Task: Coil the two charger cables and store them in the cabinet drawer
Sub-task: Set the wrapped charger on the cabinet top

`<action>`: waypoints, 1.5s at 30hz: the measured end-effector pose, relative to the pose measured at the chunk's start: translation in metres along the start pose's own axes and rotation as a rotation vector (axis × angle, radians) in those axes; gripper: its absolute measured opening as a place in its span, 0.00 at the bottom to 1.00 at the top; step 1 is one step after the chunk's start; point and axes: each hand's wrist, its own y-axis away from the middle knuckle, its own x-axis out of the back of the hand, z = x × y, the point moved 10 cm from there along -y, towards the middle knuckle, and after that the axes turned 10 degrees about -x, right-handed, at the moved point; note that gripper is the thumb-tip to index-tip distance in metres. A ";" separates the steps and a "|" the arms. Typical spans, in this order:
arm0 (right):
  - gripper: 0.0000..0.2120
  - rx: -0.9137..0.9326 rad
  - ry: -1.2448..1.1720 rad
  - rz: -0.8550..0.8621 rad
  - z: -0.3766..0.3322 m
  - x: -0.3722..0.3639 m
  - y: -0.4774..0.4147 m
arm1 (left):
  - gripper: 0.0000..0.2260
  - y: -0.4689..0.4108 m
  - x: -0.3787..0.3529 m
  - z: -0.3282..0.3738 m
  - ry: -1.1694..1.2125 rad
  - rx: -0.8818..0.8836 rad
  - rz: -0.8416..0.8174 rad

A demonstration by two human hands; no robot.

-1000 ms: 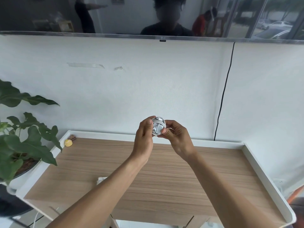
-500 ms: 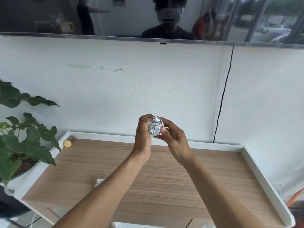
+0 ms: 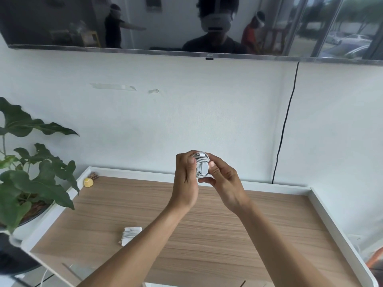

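Note:
Both hands hold a white charger with its cable wound around it (image 3: 202,165), raised above the back of the wooden cabinet top (image 3: 207,235). My left hand (image 3: 185,179) grips its left side, fingers closed over the coil. On the other side, my right hand (image 3: 222,180) pinches it with thumb and fingers. A second white charger with coiled cable (image 3: 130,235) lies on the cabinet top at the front left, partly hidden by my left forearm. No drawer is visible.
A leafy potted plant (image 3: 31,179) stands at the left. A small yellow object (image 3: 88,182) sits in the back left corner. A white raised rim (image 3: 331,228) borders the top. A black cable (image 3: 285,125) runs down the wall under a mounted screen (image 3: 186,25).
The coiled charger has been turned slightly between my hands, and my fingers have shifted around it. The hands stay in about the same place.

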 end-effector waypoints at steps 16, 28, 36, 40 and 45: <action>0.16 0.019 0.040 0.027 0.002 -0.007 0.010 | 0.10 -0.006 0.005 -0.007 0.022 0.054 0.004; 0.13 -0.015 0.092 0.099 0.005 -0.003 0.011 | 0.09 0.005 -0.001 -0.005 -0.043 0.022 -0.123; 0.16 -0.059 0.042 0.097 0.011 0.006 0.010 | 0.15 0.009 -0.001 -0.009 -0.072 0.023 -0.304; 0.16 -0.055 0.075 0.083 0.009 0.007 0.011 | 0.12 0.011 0.003 -0.021 0.121 0.207 -0.333; 0.15 -0.027 0.104 0.089 0.012 0.008 0.012 | 0.08 0.013 0.016 -0.017 0.101 0.150 -0.199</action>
